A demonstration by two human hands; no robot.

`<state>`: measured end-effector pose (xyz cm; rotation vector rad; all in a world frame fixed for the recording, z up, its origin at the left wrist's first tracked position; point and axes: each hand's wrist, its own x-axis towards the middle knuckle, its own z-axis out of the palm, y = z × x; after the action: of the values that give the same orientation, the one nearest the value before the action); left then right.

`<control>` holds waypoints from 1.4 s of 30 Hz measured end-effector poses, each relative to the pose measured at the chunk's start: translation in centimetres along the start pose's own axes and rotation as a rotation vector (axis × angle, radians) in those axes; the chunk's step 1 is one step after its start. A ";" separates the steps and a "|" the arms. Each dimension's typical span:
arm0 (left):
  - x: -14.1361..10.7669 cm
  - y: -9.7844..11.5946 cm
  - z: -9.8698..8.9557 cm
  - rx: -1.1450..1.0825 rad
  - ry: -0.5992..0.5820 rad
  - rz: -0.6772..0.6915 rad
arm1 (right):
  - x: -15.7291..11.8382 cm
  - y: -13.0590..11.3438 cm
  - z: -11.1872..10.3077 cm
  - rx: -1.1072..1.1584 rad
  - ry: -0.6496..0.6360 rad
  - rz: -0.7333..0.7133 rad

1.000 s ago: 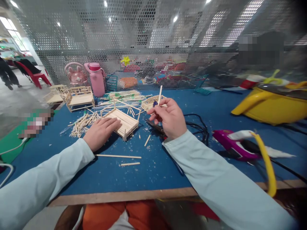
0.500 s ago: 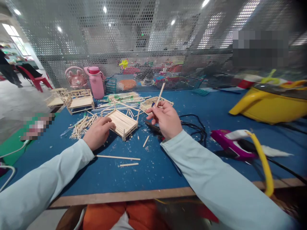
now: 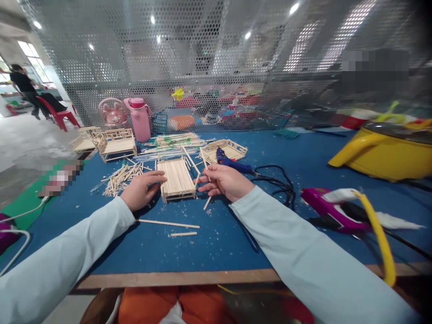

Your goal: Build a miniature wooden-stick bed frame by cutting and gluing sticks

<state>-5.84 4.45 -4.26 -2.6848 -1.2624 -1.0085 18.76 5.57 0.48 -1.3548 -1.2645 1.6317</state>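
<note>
Blue bench (image 3: pixel 151 254) supports a wooden frame (image 3: pixel 177 177); left hand (image 3: pixel 139 191) rests loosely spread, right hand (image 3: pixel 227 181) pinches a stick (image 3: pixel 204 158), and uneven pressure could skew the frame.

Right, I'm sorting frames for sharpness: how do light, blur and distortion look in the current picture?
Head view: ceiling lights glare as white spots near the top; head view: the wooden frame looks fairly sharp, the yellow container softer and stretched near the right edge; head view: soft shadow under the left sleeve, dark upper right corner.
</note>
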 end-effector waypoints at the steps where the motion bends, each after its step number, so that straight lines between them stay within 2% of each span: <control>1: -0.1 0.2 -0.1 -0.011 0.009 -0.023 | 0.0 0.0 -0.2 -0.017 -0.018 0.002; 3: -0.3 0.8 -0.4 -0.009 0.072 -0.104 | 0.1 0.1 -0.6 -0.096 0.030 -0.103; 4: -0.3 1.1 -0.6 -0.008 0.121 -0.160 | 0.1 0.1 -0.8 -0.167 0.101 -0.229; 6: -0.1 1.9 -1.0 -0.055 0.241 -0.293 | -0.1 0.1 -1.0 -0.368 0.286 -0.599; 8: 0.3 2.6 -1.2 -0.194 0.343 -0.442 | -0.4 0.1 -0.8 -0.607 0.385 -0.977; 10: 0.9 3.2 -1.2 -0.394 0.413 -0.596 | -0.8 0.1 -0.3 -0.817 0.357 -1.237; 12: 1.3 3.6 -1.1 -0.561 0.448 -0.679 | -1.1 0.2 0.5 -0.970 0.305 -1.363; 14: 1.1 4.0 -1.1 -0.613 0.454 -0.653 | -1.1 0.5 1.2 -1.081 0.302 -1.392; 17: 0.1 4.4 -1.3 -0.551 0.367 -0.518 | -0.7 0.9 1.7 -1.177 0.334 -1.345; 20: -0.8 4.6 -1.9 -0.457 0.268 -0.442 | -0.4 1.2 1.6 -1.193 0.333 -1.309; 27: -0.8 4.8 -2.4 -0.262 0.173 -0.312 | -0.5 1.3 1.5 -1.203 0.322 -1.285; 34: -0.7 4.5 -1.6 -0.214 0.208 -0.285 | -0.8 1.4 2.0 -1.216 0.308 -1.264; 38: -0.8 4.4 -1.6 -0.185 0.201 -0.265 | -1.2 1.1 1.5 -1.062 0.230 -1.267; 40: -0.8 4.4 -1.8 -0.175 0.195 -0.259 | -1.3 0.8 0.7 -0.861 0.211 -1.243; 42: -0.8 4.4 -1.9 -0.178 0.191 -0.258 | -1.2 0.6 -0.1 -0.644 0.213 -1.141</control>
<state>-4.20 0.41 -2.13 -2.5103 -1.5746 -1.4331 19.24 4.27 0.31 -0.7608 -1.9709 0.2955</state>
